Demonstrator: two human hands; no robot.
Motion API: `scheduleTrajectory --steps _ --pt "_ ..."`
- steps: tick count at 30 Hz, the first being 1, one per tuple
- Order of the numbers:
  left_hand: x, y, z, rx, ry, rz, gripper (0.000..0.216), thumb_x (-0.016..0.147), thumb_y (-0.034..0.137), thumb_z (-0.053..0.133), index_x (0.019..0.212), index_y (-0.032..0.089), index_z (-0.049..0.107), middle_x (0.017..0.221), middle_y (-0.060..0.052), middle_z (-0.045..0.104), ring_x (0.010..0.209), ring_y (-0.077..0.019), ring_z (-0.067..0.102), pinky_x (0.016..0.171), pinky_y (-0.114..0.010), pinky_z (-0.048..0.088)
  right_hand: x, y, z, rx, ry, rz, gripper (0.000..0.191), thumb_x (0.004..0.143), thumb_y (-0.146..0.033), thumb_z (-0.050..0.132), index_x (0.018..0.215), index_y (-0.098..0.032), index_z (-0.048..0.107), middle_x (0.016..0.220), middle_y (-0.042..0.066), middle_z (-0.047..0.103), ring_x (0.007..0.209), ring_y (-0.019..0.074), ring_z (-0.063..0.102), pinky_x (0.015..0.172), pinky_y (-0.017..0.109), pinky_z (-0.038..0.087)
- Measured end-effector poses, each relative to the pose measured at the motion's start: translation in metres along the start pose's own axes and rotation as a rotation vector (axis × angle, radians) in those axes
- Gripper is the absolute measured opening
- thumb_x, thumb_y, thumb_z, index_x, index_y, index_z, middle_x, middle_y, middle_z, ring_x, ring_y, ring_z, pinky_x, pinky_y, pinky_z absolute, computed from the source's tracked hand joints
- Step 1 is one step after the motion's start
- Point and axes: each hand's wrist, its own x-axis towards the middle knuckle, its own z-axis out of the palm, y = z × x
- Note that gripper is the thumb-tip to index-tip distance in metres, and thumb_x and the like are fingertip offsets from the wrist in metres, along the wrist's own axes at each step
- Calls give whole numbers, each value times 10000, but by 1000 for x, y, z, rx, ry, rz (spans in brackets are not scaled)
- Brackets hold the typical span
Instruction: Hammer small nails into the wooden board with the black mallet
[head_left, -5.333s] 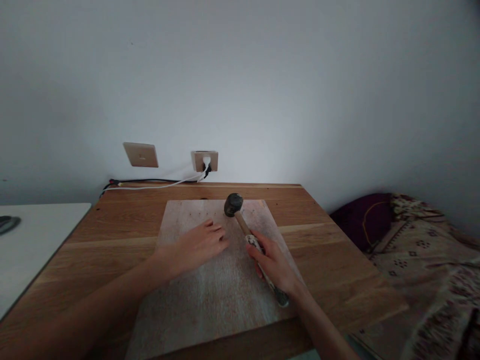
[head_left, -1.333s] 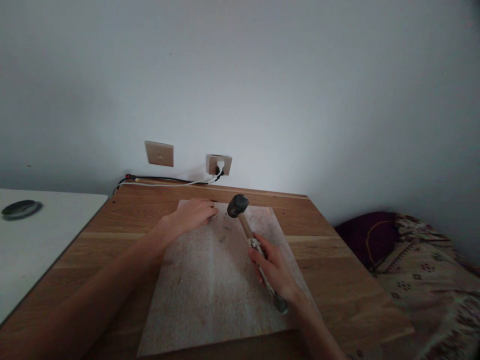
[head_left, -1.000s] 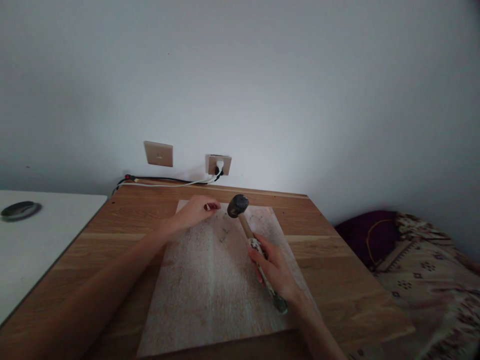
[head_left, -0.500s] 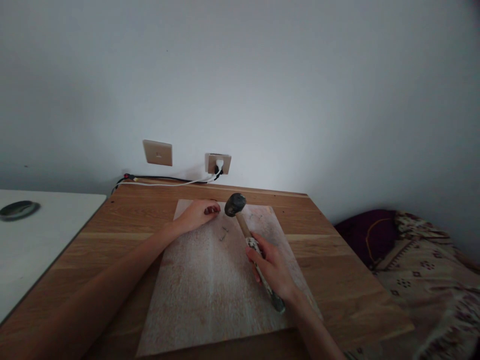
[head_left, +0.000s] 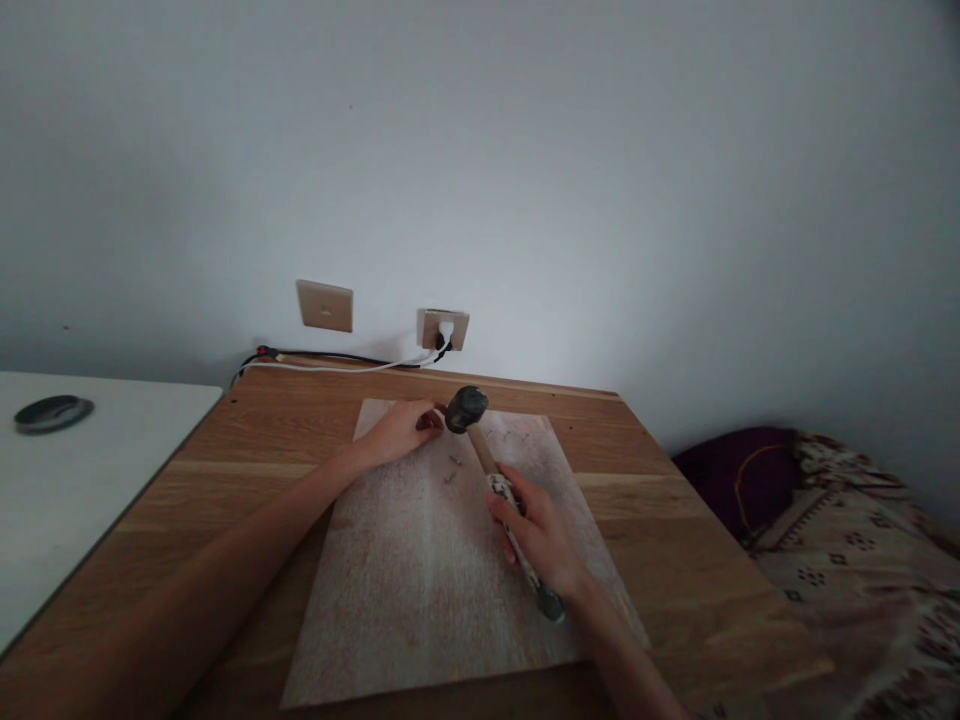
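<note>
My right hand (head_left: 536, 525) is wrapped round the handle of a mallet (head_left: 480, 445) with a dark head, tilted so the head points away from me. The head is over the far part of a worn, pale board (head_left: 420, 580). My left hand (head_left: 401, 430) rests at the board's far left, its thumb and fingers curled together right beside the mallet head. Whatever is between those fingertips is hidden or too small to make out. Thin, nail-like bits (head_left: 452, 470) lie on the board between my two hands, and more faint ones lie to the right of the mallet.
The board lies on a brown wooden tabletop (head_left: 652, 540) against a white wall. Cables (head_left: 330, 368) run along its back edge to a wall socket (head_left: 444, 330). At left, a white surface (head_left: 67, 510) carries a dark round object (head_left: 54, 413). Patterned fabric (head_left: 847, 560) lies at right.
The view has shifted slightly. The mallet head is a little closer to my left fingertips, and the left fingers have moved slightly. Both hands otherwise keep their places.
</note>
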Motion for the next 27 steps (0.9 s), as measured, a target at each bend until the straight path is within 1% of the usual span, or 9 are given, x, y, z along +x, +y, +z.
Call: scheduleTrajectory --steps 4,7,11,16,20,24,27 --pt "1 -3 1 -12 12 13 276 811 153 669 1084 168 708 922 -49 771 804 -211 705 753 -303 525 5 0 4 -36 -26 -30 343 959 -391 558 1240 -202 611 707 -75 527 388 66 471 340 179 377" --pt "1 -7 3 -18 38 28 342 794 160 687 1136 168 696 963 -61 773 847 -231 713 773 -317 526 5 -2 7 -61 -42 -25 365 954 -411 557 1243 -196 612 727 -70 531 381 62 471 325 175 358" --pt "0 -11 5 -19 38 22 429 813 152 658 1243 164 652 964 -60 778 855 -226 721 809 -325 531 3 -5 8 -46 -6 -19 395 953 -428 543 1278 -208 584 718 -78 520 376 68 470 315 175 357" --pt "2 -10 5 -17 35 36 407 786 171 694 1193 177 675 940 -45 771 819 -225 711 756 -313 527 3 -6 7 -66 -44 -10 291 945 -415 548 1130 -202 620 710 -75 528 372 69 476 310 178 351" --pt "3 -12 7 -18 50 31 447 771 137 679 1217 164 658 950 -57 776 849 -240 723 790 -332 535 1 -5 9 -62 -22 5 361 947 -415 541 1238 -210 601 697 -82 515 377 69 465 328 175 364" --pt "3 -15 7 -14 41 16 442 753 96 653 1188 171 649 948 -50 772 844 -231 724 793 -332 542 -1 -2 12 -70 -26 -2 408 949 -429 538 1281 -200 598 672 -80 522 373 75 463 330 178 358" --pt "2 -5 1 57 31 5 401 742 122 674 1137 181 645 958 -45 748 856 -232 712 775 -329 545 -2 4 11 -52 2 12 466 934 -442 557 1332 -200 578 656 -78 537 370 86 471 327 185 365"
